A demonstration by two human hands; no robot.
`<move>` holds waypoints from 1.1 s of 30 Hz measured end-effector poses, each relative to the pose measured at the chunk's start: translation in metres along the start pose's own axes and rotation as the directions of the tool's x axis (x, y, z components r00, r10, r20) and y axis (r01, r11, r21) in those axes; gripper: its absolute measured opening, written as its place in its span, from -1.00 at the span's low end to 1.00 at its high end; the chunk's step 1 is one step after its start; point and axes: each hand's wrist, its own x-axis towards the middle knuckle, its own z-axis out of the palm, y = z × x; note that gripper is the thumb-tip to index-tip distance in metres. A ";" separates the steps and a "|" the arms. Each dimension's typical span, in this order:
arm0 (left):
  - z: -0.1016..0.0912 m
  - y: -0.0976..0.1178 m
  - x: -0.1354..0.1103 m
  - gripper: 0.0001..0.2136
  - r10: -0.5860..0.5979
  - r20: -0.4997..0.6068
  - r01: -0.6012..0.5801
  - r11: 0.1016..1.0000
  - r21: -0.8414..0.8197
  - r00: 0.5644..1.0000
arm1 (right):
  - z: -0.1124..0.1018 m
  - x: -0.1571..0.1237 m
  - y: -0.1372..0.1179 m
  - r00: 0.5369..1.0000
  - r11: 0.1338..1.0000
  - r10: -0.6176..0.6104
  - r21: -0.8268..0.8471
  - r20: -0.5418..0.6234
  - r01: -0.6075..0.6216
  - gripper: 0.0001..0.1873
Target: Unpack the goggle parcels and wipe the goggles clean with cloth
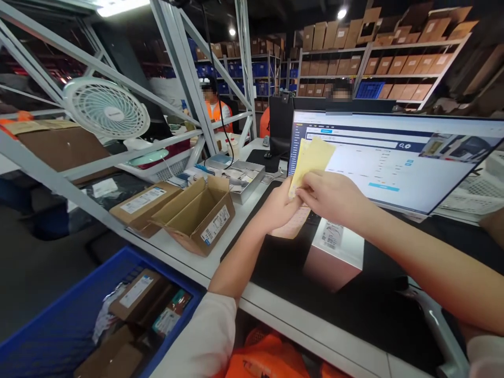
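Yellow paper slips [314, 157] are held up in front of the monitor [354, 163]. My left hand [280, 206] is closed on their lower left edge. Pinched against the same slips are the fingers of my right hand [328, 193], close beside the left one. A pale pinkish sheet [291, 227] hangs below my hands; which hand holds it, I cannot tell. Under my right forearm, a white box [334, 257] with a printed label stands on the black mat [271, 268].
An opened cardboard box [197, 215] and a flat closed carton [144, 205] stand left. Behind them is a grey tray [252, 184] of small packets. A blue crate [47, 325] holds parcels below. A barcode scanner [437, 320] lies right. A white fan [106, 109] hangs on the frame.
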 end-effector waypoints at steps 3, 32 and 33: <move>0.000 0.000 0.000 -0.68 -0.013 -0.003 0.013 0.999 0.046 1.000 | 0.001 0.001 -0.001 1.000 0.999 -0.020 -0.041 -0.002 0.020 -0.67; -0.014 -0.026 0.012 -0.60 -0.110 -0.248 0.137 0.986 0.091 0.962 | -0.011 -0.083 0.055 0.984 0.980 -0.146 0.149 0.107 0.129 -0.78; -0.014 -0.028 0.013 -0.58 -0.121 -0.237 0.145 0.985 0.088 0.964 | -0.009 -0.093 0.056 0.975 0.981 -0.164 0.132 0.148 0.145 -0.76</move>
